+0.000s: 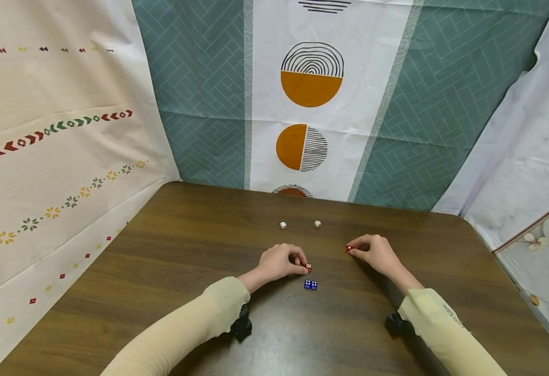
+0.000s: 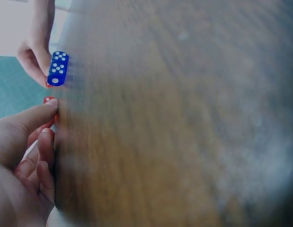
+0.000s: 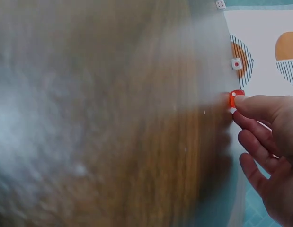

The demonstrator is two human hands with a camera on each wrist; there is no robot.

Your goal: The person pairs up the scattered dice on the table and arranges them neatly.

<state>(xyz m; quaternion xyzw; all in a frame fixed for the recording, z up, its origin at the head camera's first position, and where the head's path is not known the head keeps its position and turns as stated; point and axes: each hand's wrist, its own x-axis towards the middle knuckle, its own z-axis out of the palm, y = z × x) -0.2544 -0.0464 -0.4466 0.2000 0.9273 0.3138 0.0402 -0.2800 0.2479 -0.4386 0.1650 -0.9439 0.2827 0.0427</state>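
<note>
Your left hand (image 1: 278, 262) pinches one red die (image 1: 309, 268) at its fingertips on the worktop (image 1: 171, 261), your right hand (image 1: 378, 253) pinches another (image 1: 348, 249).

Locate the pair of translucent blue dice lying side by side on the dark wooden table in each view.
Head view: pair of translucent blue dice below centre, just in front of the left hand.
Left wrist view: upper left, above that hand's thumb.
Right wrist view: not in it.
Shared landmark: the small red die that the left hand pinches, seen just beside the blue pair in both views.
</note>
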